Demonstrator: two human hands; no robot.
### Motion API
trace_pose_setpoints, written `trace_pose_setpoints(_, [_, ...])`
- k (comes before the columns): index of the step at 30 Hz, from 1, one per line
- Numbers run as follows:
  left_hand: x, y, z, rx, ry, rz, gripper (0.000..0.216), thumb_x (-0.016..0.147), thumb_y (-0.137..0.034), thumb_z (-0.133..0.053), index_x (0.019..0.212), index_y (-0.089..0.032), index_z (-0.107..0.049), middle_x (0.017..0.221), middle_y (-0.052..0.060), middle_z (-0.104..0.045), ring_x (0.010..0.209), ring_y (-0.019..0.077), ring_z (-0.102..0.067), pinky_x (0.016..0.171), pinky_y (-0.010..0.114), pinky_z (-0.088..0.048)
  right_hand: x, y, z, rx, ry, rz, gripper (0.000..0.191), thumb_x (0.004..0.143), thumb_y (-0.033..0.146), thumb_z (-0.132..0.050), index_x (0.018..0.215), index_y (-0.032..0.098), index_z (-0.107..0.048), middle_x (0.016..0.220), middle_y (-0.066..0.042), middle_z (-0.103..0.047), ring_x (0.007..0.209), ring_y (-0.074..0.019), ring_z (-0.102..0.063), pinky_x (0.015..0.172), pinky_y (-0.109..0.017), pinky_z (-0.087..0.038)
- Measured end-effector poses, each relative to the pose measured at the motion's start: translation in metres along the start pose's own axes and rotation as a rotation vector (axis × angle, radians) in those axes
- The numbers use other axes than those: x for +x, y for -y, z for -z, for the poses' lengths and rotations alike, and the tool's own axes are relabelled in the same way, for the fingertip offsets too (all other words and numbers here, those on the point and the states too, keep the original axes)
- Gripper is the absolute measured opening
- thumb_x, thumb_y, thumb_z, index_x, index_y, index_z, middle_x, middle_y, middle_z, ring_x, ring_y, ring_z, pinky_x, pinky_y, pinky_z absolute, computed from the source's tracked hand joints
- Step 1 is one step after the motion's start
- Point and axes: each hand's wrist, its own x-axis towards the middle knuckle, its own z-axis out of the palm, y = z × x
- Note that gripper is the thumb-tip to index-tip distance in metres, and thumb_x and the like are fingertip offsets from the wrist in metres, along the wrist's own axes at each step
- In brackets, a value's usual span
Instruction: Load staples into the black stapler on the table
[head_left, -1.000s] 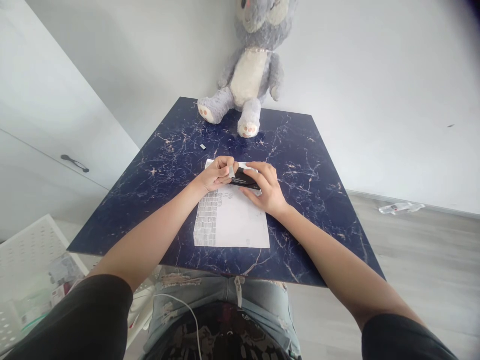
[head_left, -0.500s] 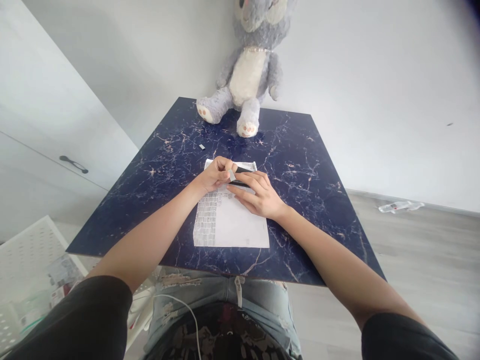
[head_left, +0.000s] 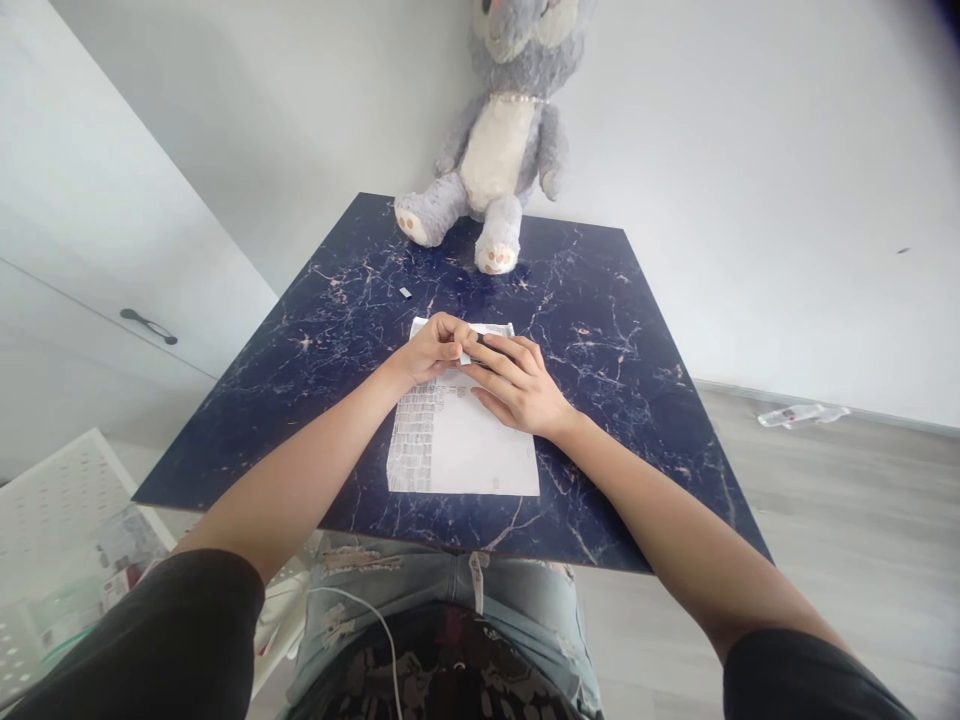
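Black and mostly hidden, a small stapler-like tool (head_left: 487, 352) sits at the far edge of the paper sheet (head_left: 465, 440), pressed under the flattened right hand (head_left: 517, 385) while the curled left hand (head_left: 435, 347) pinches its end, steadying it.

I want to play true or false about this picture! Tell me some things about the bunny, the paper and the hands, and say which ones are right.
1. The plush bunny sits at the far edge of the table. True.
2. The paper lies on the floor. False: it lies on the table.
3. Both hands meet over the paper's far end. True: the left hand and right hand touch there, over a small dark thing that is mostly hidden.
4. The table is plain white. False: it is dark blue with marble veins.
5. The bunny is lying on the paper. False: it sits apart, farther back.
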Motion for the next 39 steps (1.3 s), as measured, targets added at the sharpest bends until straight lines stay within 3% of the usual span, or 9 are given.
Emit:
trace_pose_setpoints(7, [-0.001,-0.001,0.0,0.008,-0.013,0.002,0.076,0.065,-0.066,-0.096,0.052,-0.018,-0.039,0.05,-0.007,-0.039,0.043,0.004,-0.03,0.042,0.024,-0.02,0.0,0.002,0.001,-0.032,-0.005,-0.008,0.056,0.108,0.031,-0.059,0.163,0.034,-0.048,0.164,-0.002,-0.056,0.15,-0.0304,-0.049,0.124,-0.054,-0.037])
trace_pose_setpoints(13, [-0.001,-0.002,-0.002,-0.012,-0.032,0.012,0.069,0.066,-0.073,-0.092,0.056,-0.016,-0.054,0.053,-0.005,-0.051,0.035,0.0003,-0.026,0.036,0.023,-0.014,0.001,0.002,0.002,-0.027,-0.026,0.001,0.06,0.108,0.034,-0.06,0.165,0.032,-0.045,0.164,-0.004,-0.056,0.149,-0.0306,-0.05,0.124,-0.053,-0.038])
trace_pose_setpoints(17, [0.0,-0.003,-0.002,-0.035,-0.03,0.01,0.065,0.072,-0.073,-0.088,0.057,-0.015,-0.063,0.052,-0.002,-0.057,0.032,0.001,-0.032,0.032,0.02,-0.019,0.001,0.002,0.004,-0.011,-0.056,0.032,0.063,0.108,0.035,-0.06,0.167,0.03,-0.041,0.166,-0.006,-0.053,0.15,-0.0303,-0.05,0.123,-0.053,-0.039])
trace_pose_setpoints(27, [0.001,0.001,0.001,-0.124,-0.079,0.039,0.057,0.072,-0.066,-0.091,0.061,-0.016,-0.068,0.054,0.001,-0.064,0.031,0.004,-0.04,0.03,0.02,-0.022,-0.002,0.0,0.001,0.052,0.004,-0.024,0.07,0.107,0.035,-0.058,0.171,0.035,-0.031,0.169,-0.005,-0.05,0.15,-0.0327,-0.051,0.124,-0.056,-0.038])
trace_pose_setpoints(34, [0.002,0.0,0.003,-0.15,0.029,0.002,0.066,0.087,-0.065,-0.081,0.049,-0.017,-0.054,0.039,-0.004,-0.04,0.028,0.0038,-0.029,0.034,0.023,-0.024,-0.003,-0.005,0.001,0.091,-0.084,-0.099,0.071,0.106,0.035,-0.058,0.171,0.034,-0.03,0.168,-0.007,-0.05,0.149,-0.0353,-0.052,0.121,-0.058,-0.04])
trace_pose_setpoints(36, [0.001,0.001,0.007,-0.14,-0.006,0.025,0.077,0.088,-0.073,-0.075,0.043,-0.019,-0.042,0.038,-0.004,-0.031,0.03,0.005,-0.026,0.035,0.026,-0.024,-0.004,-0.011,0.004,0.103,-0.134,-0.157,0.068,0.106,0.034,-0.057,0.169,0.033,-0.033,0.167,-0.009,-0.05,0.148,-0.037,-0.052,0.119,-0.06,-0.041])
trace_pose_setpoints(39, [-0.002,-0.005,0.014,-0.141,-0.183,0.048,0.086,0.093,-0.085,-0.056,0.042,-0.022,-0.026,0.038,-0.006,-0.016,0.03,0.007,-0.019,0.036,0.029,-0.022,-0.006,-0.029,0.01,0.098,-0.277,-0.337,0.055,0.106,0.034,-0.053,0.161,0.029,-0.047,0.159,-0.012,-0.056,0.146,-0.0381,-0.053,0.117,-0.062,-0.043])
